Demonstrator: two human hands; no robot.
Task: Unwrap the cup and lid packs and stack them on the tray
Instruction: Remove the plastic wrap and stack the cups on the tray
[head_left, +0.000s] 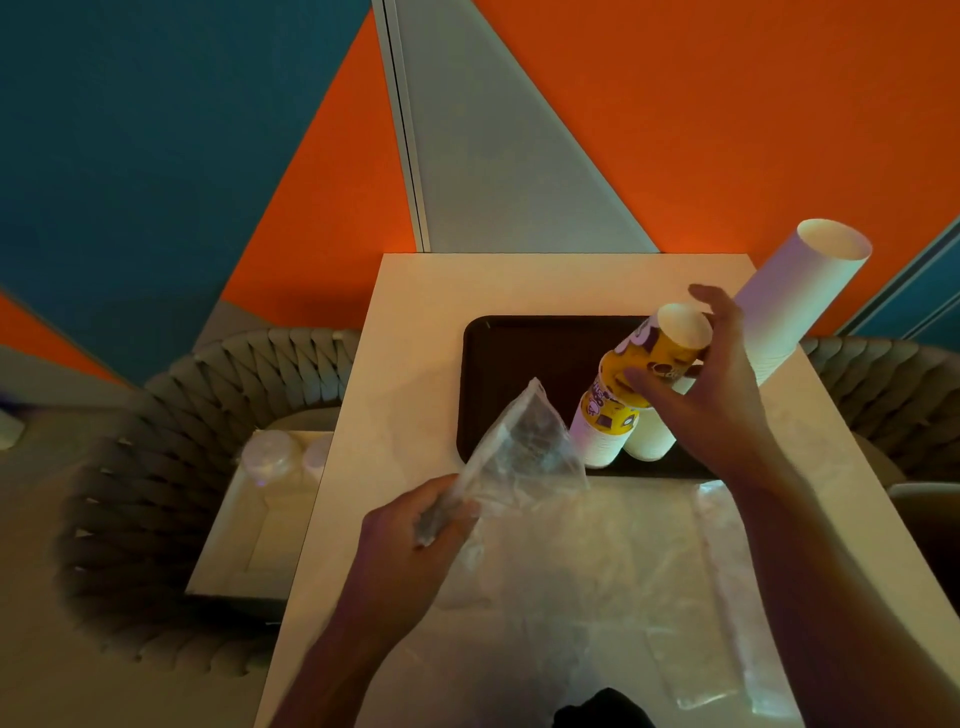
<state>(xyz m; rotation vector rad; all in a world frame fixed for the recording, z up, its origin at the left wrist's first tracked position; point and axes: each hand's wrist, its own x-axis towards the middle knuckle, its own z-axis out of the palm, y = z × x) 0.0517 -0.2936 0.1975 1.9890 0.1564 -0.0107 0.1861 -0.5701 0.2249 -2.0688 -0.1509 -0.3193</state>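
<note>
A dark brown tray (524, 364) lies on the table's far half. On its right side stand stacks of paper cups: a short yellow printed stack (605, 421) and a taller white stack (810, 291) leaning right. My right hand (717, 384) grips a yellow printed cup stack (660, 353) above the tray, tilted with the open mouth up. My left hand (415, 530) pinches a clear plastic wrapper (519, 447) that hangs crumpled in front of the tray.
More clear plastic wrap (623, 561) is spread over the near half of the pale table (415, 322). To the left, a woven grey chair (156, 467) holds an open box (249, 530) with wrapped lid packs (270, 457). Another woven chair (893, 395) stands at right.
</note>
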